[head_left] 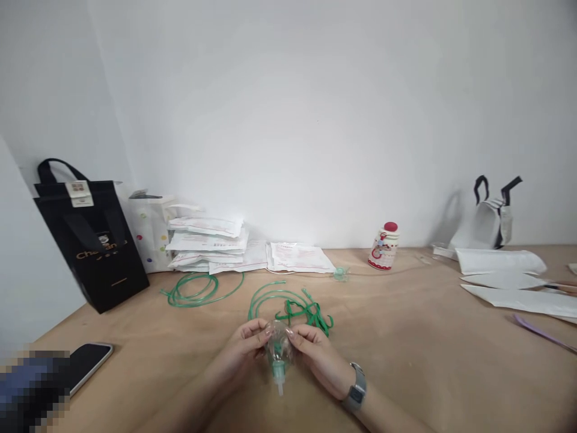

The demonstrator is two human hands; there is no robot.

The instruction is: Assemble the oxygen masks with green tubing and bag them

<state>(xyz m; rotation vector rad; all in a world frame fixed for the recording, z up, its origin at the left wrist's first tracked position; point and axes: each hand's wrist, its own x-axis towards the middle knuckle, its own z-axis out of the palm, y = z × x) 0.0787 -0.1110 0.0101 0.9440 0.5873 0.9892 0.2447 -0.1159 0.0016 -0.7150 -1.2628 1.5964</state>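
Note:
A clear plastic oxygen mask (280, 346) with a green connector and a pale nozzle pointing toward me is held between both hands. My left hand (247, 344) pinches its left rim with thumb and fingers. On the opposite rim, my right hand (315, 353) grips in the same way; a watch sits on that wrist. Just beyond the mask lie tangled green elastic straps (311, 314) and a loop of green tubing (270, 294). Another coil of green tubing (193, 294) rests farther left.
Stacked white packets (207, 240) stand at the back, beside a black bag (94, 240) on the left. A phone (90, 364) lies near left. A red-topped bottle (384, 248) stands back right. White pouches (500, 261) and a purple strip (541, 332) lie at right.

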